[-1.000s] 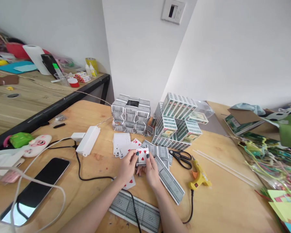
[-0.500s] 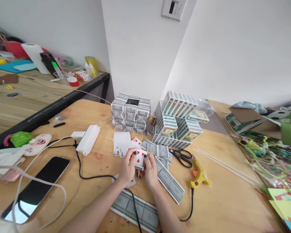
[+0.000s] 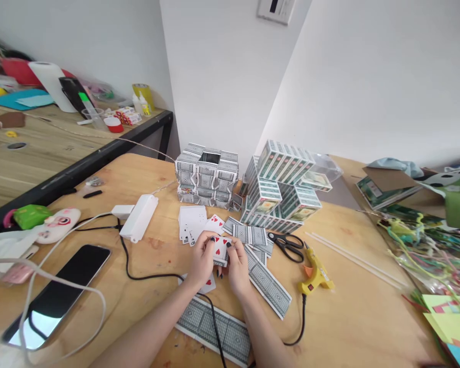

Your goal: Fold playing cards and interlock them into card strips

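From where I stand, the heart card (image 3: 220, 250) is up between the person's two hands, just above the table (image 3: 360, 322). The left hand (image 3: 201, 261) is clamped on its left edge, thumb on the face; the right hand (image 3: 238, 265) grips its right edge the same way. A strip of grey patterning shows along the card's near edge.

Just beyond the heart card lie loose white-faced cards (image 3: 191, 221), and farther behind it stands a hollow block of folded cards (image 3: 206, 179) with a square opening on top. Behind it to the right rise the stacked card boxes (image 3: 287, 191). To its right, a long patterned strip (image 3: 270, 284) slants away, with black scissors (image 3: 287, 246) past that and a yellow glue gun (image 3: 315, 276) farther right. On the near side of the heart card, another patterned strip (image 3: 232, 332) lies flat, crossed by a black cable (image 3: 214, 323). Well to its left rests a phone (image 3: 61, 291).
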Demonstrator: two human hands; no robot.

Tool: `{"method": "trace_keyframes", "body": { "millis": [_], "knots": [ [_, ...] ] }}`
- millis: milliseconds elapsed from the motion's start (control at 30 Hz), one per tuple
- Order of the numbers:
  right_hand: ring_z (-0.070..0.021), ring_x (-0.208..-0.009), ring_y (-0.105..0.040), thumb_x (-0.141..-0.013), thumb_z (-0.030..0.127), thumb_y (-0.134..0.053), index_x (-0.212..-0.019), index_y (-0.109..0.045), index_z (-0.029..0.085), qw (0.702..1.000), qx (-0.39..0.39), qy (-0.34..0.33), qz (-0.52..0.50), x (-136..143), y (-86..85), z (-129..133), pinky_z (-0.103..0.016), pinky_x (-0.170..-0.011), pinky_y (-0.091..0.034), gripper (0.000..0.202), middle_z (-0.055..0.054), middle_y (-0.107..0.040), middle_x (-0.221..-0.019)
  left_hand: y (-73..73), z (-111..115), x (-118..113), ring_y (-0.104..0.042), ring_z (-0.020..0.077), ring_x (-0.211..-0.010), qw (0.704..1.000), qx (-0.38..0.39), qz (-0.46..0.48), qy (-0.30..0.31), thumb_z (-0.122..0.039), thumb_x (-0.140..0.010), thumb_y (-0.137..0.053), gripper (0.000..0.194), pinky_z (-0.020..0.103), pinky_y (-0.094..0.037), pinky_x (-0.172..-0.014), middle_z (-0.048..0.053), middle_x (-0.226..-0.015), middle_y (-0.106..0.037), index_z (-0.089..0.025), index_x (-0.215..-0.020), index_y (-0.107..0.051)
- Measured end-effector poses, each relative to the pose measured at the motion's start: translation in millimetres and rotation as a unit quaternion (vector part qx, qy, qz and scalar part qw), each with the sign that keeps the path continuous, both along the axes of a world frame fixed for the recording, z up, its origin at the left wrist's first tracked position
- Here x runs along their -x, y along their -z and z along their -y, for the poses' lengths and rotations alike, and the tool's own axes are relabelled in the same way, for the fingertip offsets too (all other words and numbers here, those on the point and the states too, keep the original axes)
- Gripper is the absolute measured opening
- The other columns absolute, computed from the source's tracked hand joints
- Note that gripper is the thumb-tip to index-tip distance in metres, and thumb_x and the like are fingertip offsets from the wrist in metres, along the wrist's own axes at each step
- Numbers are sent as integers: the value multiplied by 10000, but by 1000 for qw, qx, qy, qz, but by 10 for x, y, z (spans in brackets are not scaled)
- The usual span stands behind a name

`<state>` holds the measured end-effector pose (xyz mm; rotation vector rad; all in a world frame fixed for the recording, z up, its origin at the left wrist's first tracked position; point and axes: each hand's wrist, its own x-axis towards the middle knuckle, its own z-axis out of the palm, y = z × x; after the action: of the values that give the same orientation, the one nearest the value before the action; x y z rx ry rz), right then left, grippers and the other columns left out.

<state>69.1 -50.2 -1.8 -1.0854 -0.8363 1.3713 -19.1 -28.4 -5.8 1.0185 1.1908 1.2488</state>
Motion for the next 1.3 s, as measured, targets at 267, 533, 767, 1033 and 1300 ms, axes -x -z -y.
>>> {"method": "trace_keyframes", "body": {
  "millis": [267, 533, 767, 1033, 1300],
  "knots": [
    [-81, -271, -400, -792, 303, -431, -845, -443, 223, 1000, 21, -4, -15, -12, 5, -6, -153, -272, -249, 97, 96, -457, -428, 22, -19, 25, -456, 86, -433, 999, -26, -24, -5, -229, -730, -429, 71, 193, -373, -398, -60, -583, -488, -195, -757, -484],
    [-89, -267, -412, -742, 295, -464, -811, -410, 240, 995, 58, -30, -78, -10, 21, -21, -167, -266, -256, 104, 93, -497, -463, -58, 6, 43, -440, 83, -371, 999, -26, -13, 23, -246, -719, -416, 51, 195, -338, -343, -64, -517, -454, -204, -709, -443],
    [-122, -357, -509, -709, 398, -434, -942, -432, 228, 981, 71, -107, -145, -92, 10, -17, -194, -301, -363, 288, 40, -568, -560, -95, 46, 116, -391, 62, -274, 997, -30, 14, 67, -293, -751, -422, 93, 197, -310, -271, -67, -523, -455, -204, -770, -441],
    [-143, -397, -547, -768, 500, -502, -832, -500, 170, 969, 84, -188, -136, -141, 45, -46, -192, -288, -355, 337, 6, -578, -536, -42, 57, 146, -410, 72, -270, 992, -18, 12, 126, -365, -802, -450, 176, 192, -274, -251, -72, -508, -425, -199, -746, -462],
    [-153, -486, -579, -745, 511, -544, -805, -515, 187, 989, 58, -118, -63, -134, 32, -47, -224, -358, -430, 331, 16, -573, -584, -44, -73, 140, -523, 111, -579, 994, -61, -85, 30, -312, -740, -554, 204, 204, -418, -503, -9, -706, -553, -174, -891, -560]
  ]
}}
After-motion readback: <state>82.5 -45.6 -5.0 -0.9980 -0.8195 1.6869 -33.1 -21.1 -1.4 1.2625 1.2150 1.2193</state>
